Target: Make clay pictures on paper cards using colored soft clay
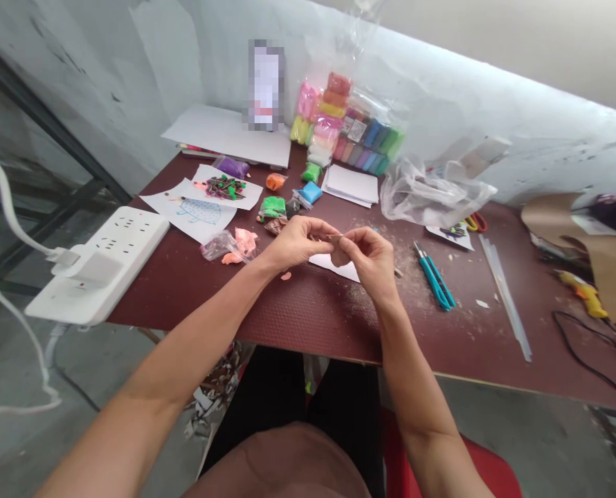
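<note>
Concrete floor (12, 360) and a looped white cable (7, 207) at far left, a white power strip (97, 266) laid across the near corner of a dark maroon table (308, 325), its top scattered with pale clay crumbs. Next along, two white paper sheets (165, 204) with a pale blue line drawing, a heap of small dark-green and red clay pieces (225, 187) resting on the paper, and scraps of pink modelling clay (243, 242) just beside a small clear bag (217, 245). Behind them, a clear bag of coloured clay packs (329, 117) propped near the far wall.

At centre, a left hand (295, 243) and a right hand (370, 259) raised just above the table, close together over a strip of white paper (333, 268). Fingers (322, 228) of both hands closed narrowly in a pinch on a brown clay piece (340, 257), soft and matte, rounded below the fingertips, with its upper edge partly hidden and any finer shaping too small to tell.

Farther right, a crumpled plastic bag (435, 197), a teal-handled craft tool (435, 280), a long clear glue stick (505, 297), a yellow hot-glue gun (581, 294) and brown kraft paper (601, 256) at the table's far end.
</note>
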Tool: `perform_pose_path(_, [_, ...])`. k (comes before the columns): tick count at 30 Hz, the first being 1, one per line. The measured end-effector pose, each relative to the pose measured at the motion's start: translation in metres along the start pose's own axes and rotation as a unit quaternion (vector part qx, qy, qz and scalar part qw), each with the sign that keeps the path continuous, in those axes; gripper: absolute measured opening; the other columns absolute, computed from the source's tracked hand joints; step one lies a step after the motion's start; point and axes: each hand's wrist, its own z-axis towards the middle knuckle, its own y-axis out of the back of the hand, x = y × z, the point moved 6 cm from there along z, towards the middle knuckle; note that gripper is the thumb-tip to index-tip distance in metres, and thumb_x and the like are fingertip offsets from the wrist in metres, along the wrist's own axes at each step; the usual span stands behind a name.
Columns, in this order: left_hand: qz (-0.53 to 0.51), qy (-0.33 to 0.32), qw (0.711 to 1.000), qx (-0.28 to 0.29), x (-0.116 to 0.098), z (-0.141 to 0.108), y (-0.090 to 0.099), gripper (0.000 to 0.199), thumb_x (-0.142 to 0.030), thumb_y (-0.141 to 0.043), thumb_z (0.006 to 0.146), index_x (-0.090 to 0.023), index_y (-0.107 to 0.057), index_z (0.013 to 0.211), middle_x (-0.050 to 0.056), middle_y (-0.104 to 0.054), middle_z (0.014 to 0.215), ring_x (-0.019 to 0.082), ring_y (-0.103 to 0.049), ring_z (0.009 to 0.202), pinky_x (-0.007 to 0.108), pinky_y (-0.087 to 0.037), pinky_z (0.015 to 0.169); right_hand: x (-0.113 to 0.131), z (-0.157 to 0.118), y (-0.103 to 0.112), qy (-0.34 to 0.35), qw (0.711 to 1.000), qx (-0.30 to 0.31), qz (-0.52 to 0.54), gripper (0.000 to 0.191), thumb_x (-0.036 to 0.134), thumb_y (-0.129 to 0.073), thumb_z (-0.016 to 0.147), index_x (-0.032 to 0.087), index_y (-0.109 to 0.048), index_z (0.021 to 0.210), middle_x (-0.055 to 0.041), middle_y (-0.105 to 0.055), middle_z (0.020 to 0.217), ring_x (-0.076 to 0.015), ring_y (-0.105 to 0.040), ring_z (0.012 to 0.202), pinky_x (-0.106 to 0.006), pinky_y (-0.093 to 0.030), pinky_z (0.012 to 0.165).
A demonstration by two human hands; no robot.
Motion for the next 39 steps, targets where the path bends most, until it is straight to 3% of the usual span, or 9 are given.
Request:
perform_pose_path(4, [-0.014,0.02,1.0,-0.009,0.006,0.0,-0.001,0.032,-0.017,-0.087,0.07,-0.013,-0.067,0.095,0.004,-0.076,0.081,0.016,-0.071,0.076,0.027,-0.054,0.073,0.0,0.0,-0.005,0.008,1.0,0.019,0.004,0.04,0.057,-0.083,0.083,0.024,-0.071,0.102,0.0006,-0.07,0.084,-0.012,-0.064,0.064,-0.028,-0.054,0.062])
perform_pose_path(8, [0.036,0.01,0.999,-0.003,0.0,-0.001,0.003,0.035,-0.015,-0.082,0.072,-0.015,-0.063,0.101,0.005,-0.075,0.091,0.016,-0.069,0.082,0.028,-0.053,0.077,-0.001,0.0,-0.003,0.002,1.0,-0.001,0.009,0.033,0.054,-0.08,0.087,0.023,-0.069,0.091,0.0017,-0.066,0.074,-0.0115,-0.058,0.06,-0.027,-0.05,0.058])
perform_pose_path(11, [0.109,-0.043,0.99,-0.073,-0.011,-0.001,0.027,0.025,-0.01,-0.069,0.078,-0.016,-0.065,0.102,0.006,-0.072,0.104,0.015,-0.065,0.088,0.027,-0.053,0.08,0.001,0.003,0.004,0.005,0.998,-0.03,0.046,0.035,0.055,-0.078,0.089,0.024,-0.064,0.087,0.0024,-0.063,0.071,-0.0112,-0.054,0.059,-0.027,-0.047,0.057])
perform_pose_path(16, [0.132,-0.037,0.977,-0.164,-0.01,0.001,0.061,0.017,-0.01,-0.062,0.083,-0.021,-0.06,0.096,0.004,-0.067,0.093,0.015,-0.064,0.079,0.027,-0.052,0.073,-0.002,0.004,0.003,-0.01,0.998,-0.011,0.066,0.037,0.057,-0.079,0.088,0.023,-0.062,0.086,0.0037,-0.058,0.066,-0.0103,-0.048,0.056,-0.027,-0.044,0.056])
perform_pose_path(22, [0.309,-0.077,0.935,-0.155,-0.013,-0.002,0.055,0.01,-0.025,-0.076,0.082,-0.021,-0.069,0.077,0.004,-0.064,0.074,0.023,-0.064,0.083,0.034,-0.049,0.08,0.001,0.004,0.005,-0.014,0.998,0.001,0.068,0.039,0.058,-0.08,0.087,0.024,-0.061,0.087,0.0043,-0.054,0.064,-0.0108,-0.046,0.055,-0.028,-0.042,0.054])
perform_pose_path(28, [0.517,-0.051,0.846,-0.121,0.002,-0.001,0.053,0.012,-0.015,-0.068,0.085,-0.018,-0.079,0.08,0.013,-0.067,0.099,0.029,-0.063,0.099,0.04,-0.049,0.09,0.001,0.005,0.007,-0.016,0.996,0.009,0.093,0.038,0.057,-0.082,0.085,0.024,-0.061,0.086,0.0041,-0.057,0.063,-0.0108,-0.047,0.054,-0.028,-0.042,0.052])
perform_pose_path(32, [0.537,-0.076,0.828,-0.141,-0.003,-0.002,0.055,0.012,-0.02,-0.07,0.09,-0.02,-0.081,0.096,0.014,-0.067,0.104,0.033,-0.06,0.11,0.043,-0.048,0.095,-0.004,0.006,0.006,-0.038,0.995,0.025,0.086,0.036,0.054,-0.084,0.082,0.022,-0.067,0.088,0.0024,-0.063,0.067,-0.0108,-0.05,0.056,-0.028,-0.043,0.054])
perform_pose_path(36, [0.555,-0.065,0.817,-0.144,-0.009,-0.002,0.052,0.015,-0.023,-0.069,0.092,-0.018,-0.082,0.087,0.015,-0.066,0.1,0.036,-0.059,0.11,0.047,-0.047,0.094,-0.009,0.006,0.006,-0.042,0.996,0.037,0.065,0.035,0.052,-0.083,0.084,0.021,-0.072,0.095,0.0033,-0.06,0.067,-0.011,-0.052,0.061,-0.028,-0.044,0.058])
perform_pose_path(39, [0.518,-0.116,0.833,-0.155,-0.023,-0.005,0.043,0.019,-0.022,-0.065,0.095,-0.02,-0.084,0.095,0.014,-0.07,0.106,0.034,-0.059,0.115,0.047,-0.047,0.098,-0.01,0.006,0.006,-0.038,0.996,0.035,0.071,0.032,0.049,-0.085,0.083,0.021,-0.07,0.092,0.0044,-0.06,0.065,-0.0099,-0.052,0.06,-0.027,-0.044,0.059])
